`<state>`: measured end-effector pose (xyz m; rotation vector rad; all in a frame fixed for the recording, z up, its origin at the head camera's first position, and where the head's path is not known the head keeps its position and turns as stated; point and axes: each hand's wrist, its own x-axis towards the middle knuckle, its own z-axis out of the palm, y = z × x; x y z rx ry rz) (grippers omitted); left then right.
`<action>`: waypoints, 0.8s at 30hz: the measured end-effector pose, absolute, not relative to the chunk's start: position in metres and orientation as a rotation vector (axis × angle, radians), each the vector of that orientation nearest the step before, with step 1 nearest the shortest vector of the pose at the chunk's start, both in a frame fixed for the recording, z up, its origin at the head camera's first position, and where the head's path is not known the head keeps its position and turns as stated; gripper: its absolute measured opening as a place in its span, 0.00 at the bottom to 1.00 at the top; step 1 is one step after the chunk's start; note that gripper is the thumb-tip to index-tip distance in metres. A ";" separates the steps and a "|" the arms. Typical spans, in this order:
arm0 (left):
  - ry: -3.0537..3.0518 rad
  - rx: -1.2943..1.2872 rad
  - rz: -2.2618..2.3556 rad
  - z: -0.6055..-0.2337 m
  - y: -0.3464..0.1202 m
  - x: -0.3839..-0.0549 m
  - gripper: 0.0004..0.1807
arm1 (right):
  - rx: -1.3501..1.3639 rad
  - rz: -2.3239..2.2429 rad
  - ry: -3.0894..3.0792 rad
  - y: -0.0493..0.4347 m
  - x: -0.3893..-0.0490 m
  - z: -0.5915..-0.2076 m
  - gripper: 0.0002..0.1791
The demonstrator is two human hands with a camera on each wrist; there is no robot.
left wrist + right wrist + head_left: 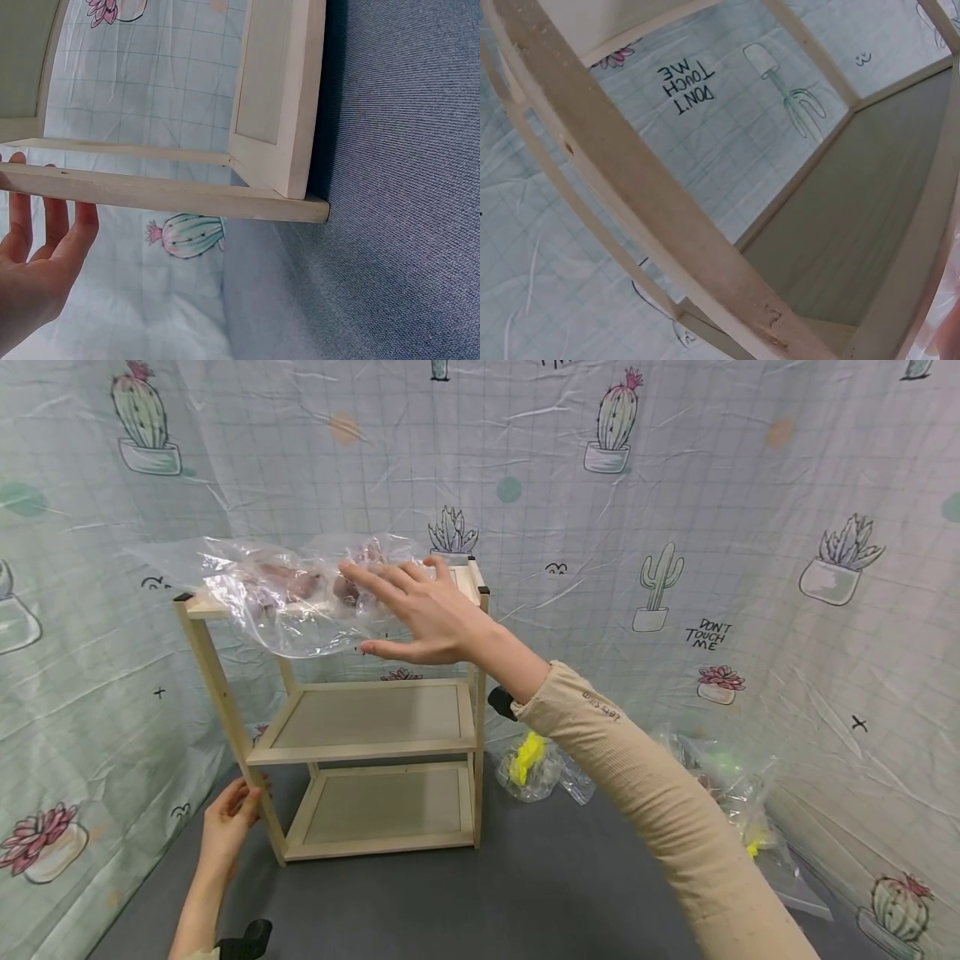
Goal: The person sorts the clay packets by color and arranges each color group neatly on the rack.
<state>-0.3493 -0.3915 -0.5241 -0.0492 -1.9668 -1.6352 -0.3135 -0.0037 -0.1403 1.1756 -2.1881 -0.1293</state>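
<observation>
A light wooden three-tier shelf point(360, 752) stands on the dark grey surface. My left hand point(228, 818) holds its front left post point(165, 191) low down, thumb on one side and fingers on the other. On the top tier lies a clear plastic bag point(281, 597) with brownish-pink items inside, their kind blurred by the shiny film. My right hand point(431, 614) reaches over the bag's right part, palm down, fingers spread and fairly straight, fingertips right at the film. In the right wrist view the shelf frame point(652, 187) fills most of the picture.
Right of the shelf, a clear bag with a bright yellow item point(528, 760) lies on the grey surface point(525, 893). More clear bags point(727, 785) sit farther right, partly behind the right sleeve point(660, 810). A cactus-print curtain point(540, 527) encloses the back and sides.
</observation>
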 end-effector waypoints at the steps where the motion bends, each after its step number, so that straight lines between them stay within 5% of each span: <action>1: -1.974 -0.069 -1.655 -0.516 -0.388 -0.343 0.20 | 1.178 -0.129 -2.180 -0.003 -0.314 -0.140 0.44; 10: -2.019 -0.070 -1.696 -0.424 -0.319 -0.267 0.15 | 1.155 -0.140 -2.186 0.001 -0.315 -0.138 0.42; 24: -2.035 -0.012 -1.692 -0.420 -0.315 -0.267 0.15 | 1.211 0.032 -1.906 0.063 -0.295 -0.160 0.35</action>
